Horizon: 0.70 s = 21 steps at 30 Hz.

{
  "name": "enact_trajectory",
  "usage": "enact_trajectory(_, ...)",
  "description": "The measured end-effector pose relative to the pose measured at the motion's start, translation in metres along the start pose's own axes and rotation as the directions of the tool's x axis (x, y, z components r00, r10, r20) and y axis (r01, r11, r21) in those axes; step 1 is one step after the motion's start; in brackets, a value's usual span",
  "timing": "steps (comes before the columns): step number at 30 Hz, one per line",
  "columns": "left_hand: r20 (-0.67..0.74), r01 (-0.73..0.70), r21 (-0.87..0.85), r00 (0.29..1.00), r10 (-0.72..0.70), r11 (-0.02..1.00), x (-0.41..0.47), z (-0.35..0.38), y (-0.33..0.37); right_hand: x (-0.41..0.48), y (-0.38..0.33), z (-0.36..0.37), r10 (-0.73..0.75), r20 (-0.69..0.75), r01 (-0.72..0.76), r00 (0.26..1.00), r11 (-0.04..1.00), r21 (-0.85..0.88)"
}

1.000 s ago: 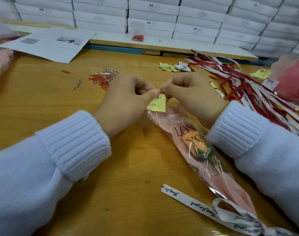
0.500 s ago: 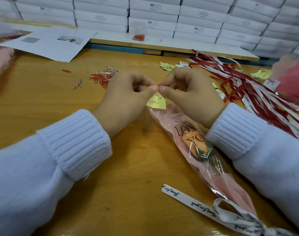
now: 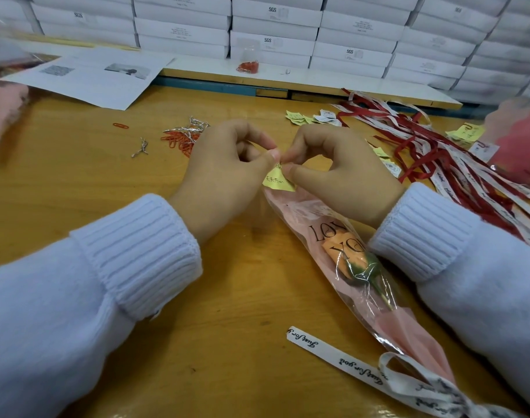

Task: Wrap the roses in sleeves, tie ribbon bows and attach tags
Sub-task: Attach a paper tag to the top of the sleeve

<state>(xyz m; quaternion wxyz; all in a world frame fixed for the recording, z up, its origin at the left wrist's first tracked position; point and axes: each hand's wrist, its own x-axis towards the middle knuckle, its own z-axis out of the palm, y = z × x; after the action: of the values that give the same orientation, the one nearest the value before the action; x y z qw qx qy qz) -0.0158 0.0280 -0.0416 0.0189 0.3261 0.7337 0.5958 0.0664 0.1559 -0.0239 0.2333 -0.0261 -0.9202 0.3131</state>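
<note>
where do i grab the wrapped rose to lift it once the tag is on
Grip the wrapper at its narrow lower part, just above the ribbon bow, where it tapers round the stem. Come from above on its bare left side: the right arm lies along the other side, and the left hand and right hand pinch the tag at the top.

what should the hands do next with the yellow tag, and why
Probably finish fixing the yellow tag to the top edge of the sleeve before letting go. The left hand and right hand both pinch it right at that edge. The ribbon bow at the stem end is already tied, so the tag seems the last step.
</note>
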Motion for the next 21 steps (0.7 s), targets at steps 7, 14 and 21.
enact_trajectory(7,0.015,0.006,-0.012,1.000,-0.006,1.000,-0.0002,-0.0003,0.0005,0.0002,0.0019,-0.0020,-0.007,0.010,0.007,1.000,0.999,-0.035)
enact_trajectory(14,0.022,-0.009,-0.011,1.000,0.009,1.000,0.0005,-0.0014,-0.0023,0.0007,0.0037,-0.0023,-0.009,0.024,0.009,1.000,1.000,-0.016)
enact_trajectory(21,0.048,-0.032,-0.019,0.998,0.033,0.999,0.0011,-0.0005,-0.0040,0.0011,0.0019,-0.0016,-0.018,0.020,0.019,1.000,0.999,-0.036)
